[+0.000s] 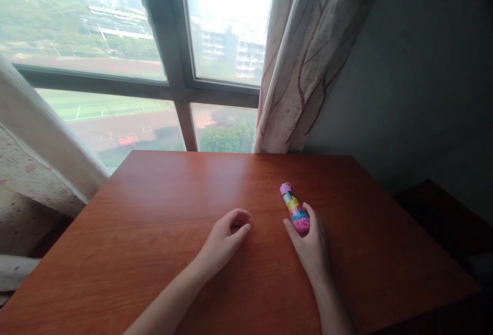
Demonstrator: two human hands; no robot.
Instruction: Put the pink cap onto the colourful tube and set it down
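Gripping tube (pixel 295 207) – rt hand (pixel 310 245), table (pixel 162 211)

On the surface (pixel 154 253) both hands rest side by side near the front edge, the left hand (pixel 223 240) left of centre and the right hand (pixel 310 245) to its right, a gap between them. A small tube (pixel 294 207) lies on the surface right of centre, its near end in the right hand's grip and its far end pointing away toward the window (pixel 215 32) behind. A curtain (pixel 308 52) hangs behind the far right corner, another curtain (pixel 34 150) off the left edge.
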